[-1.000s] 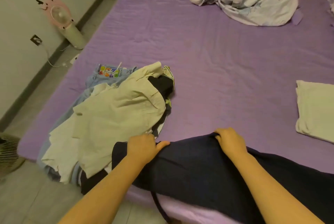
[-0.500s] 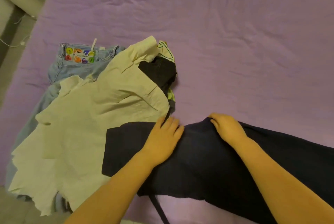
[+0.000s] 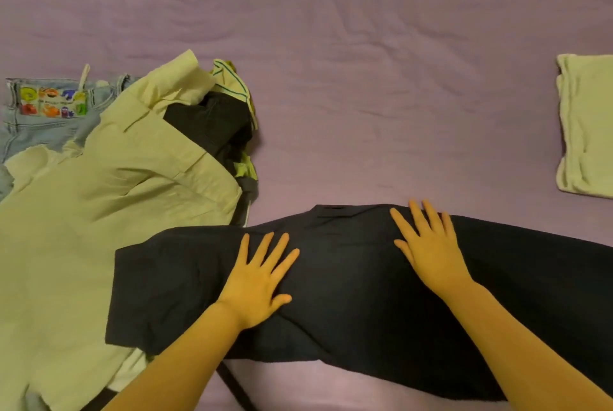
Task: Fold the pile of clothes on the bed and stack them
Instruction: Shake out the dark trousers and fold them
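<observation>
Head view: both the left hand (image 3: 262, 281) and right hand (image 3: 428, 245), pinching a second ago, are now pressing flat-fingered, smoothing the dark garment (image 3: 348, 294) under the fingertips for folding

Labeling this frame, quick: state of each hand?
Left hand: open, flat on the dark garment.
Right hand: open, flat on the same garment.

Trousers (image 3: 348, 278) on bed (image 3: 365, 95); pile (image 3: 99, 195) left, folded cloth (image 3: 587, 128) right
</observation>
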Tool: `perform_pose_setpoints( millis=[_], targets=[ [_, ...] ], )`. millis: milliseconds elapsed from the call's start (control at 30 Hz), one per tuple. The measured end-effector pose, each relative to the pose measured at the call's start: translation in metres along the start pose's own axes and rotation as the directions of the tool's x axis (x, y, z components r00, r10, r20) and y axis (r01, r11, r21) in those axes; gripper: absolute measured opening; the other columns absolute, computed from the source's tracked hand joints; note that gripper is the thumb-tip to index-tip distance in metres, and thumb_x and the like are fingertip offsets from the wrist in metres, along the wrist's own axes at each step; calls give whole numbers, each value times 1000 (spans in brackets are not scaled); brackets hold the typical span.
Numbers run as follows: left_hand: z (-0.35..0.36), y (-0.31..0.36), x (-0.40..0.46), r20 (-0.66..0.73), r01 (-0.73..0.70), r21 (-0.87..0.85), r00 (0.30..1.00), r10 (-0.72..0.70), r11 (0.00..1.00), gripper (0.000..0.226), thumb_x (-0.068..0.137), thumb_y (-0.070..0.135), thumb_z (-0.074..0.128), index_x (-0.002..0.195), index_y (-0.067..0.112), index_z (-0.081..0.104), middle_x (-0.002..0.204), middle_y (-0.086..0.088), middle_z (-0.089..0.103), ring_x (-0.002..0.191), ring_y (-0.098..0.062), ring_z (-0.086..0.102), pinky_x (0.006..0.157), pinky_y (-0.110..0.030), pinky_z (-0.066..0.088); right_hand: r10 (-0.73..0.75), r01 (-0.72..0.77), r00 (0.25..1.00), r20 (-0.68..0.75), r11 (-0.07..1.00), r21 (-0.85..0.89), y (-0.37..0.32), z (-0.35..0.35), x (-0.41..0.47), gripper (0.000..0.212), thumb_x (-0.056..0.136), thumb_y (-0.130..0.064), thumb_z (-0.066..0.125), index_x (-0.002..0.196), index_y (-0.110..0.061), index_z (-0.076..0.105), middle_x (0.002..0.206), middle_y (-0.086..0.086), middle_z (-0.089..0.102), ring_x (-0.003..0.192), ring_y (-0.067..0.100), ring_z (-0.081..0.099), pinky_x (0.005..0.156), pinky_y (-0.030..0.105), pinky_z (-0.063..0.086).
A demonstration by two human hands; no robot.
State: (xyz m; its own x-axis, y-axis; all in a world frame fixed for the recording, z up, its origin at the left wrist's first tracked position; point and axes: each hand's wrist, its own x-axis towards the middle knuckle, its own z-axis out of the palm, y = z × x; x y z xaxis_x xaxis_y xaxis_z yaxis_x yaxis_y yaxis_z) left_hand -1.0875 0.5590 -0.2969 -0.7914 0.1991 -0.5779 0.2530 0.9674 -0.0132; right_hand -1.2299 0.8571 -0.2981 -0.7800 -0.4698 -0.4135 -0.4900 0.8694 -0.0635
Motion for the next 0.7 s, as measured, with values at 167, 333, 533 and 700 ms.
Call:
perform_pose_setpoints(
  millis=[167,333,533,700],
  targets=[
    [-36,54,16,9,130,-144,991,-130,981,75,82,31,63,148,11,32,155,-19,24,144,-35,22,117,-53,11,77,-74,987,139,997,-30,61,8,-34,62,101,-41,36,151,-25,4,160,12,3,147,34,0,117,52,4],
    [-78,124,72,-119,56,-295,988,-95,954,61,94,19,51,150,13,26,157,-17,18,146,-33,17,119,-45,8,208,-214,955,210,977,10,127,17,-72,66,99,-50,32,152,-26,2,161,7,0,147,27,-4,118,48,3],
    [-115,184,135,-154,38,-271,985,-83,962,62,98,28,47,152,21,16,160,-4,11,147,-23,7,120,-45,7,529,-569,822,213,784,250,198,36,-127,81,90,-60,45,152,-24,8,160,9,8,147,30,5,117,47,14],
    [-130,207,169,-97,127,-271,982,-159,954,60,95,42,52,148,23,29,145,-5,40,136,-27,32,115,-46,20,683,-726,644,344,403,557,227,44,-154,98,83,-53,63,152,-14,6,158,12,14,144,34,16,115,50,24]
  ],
)
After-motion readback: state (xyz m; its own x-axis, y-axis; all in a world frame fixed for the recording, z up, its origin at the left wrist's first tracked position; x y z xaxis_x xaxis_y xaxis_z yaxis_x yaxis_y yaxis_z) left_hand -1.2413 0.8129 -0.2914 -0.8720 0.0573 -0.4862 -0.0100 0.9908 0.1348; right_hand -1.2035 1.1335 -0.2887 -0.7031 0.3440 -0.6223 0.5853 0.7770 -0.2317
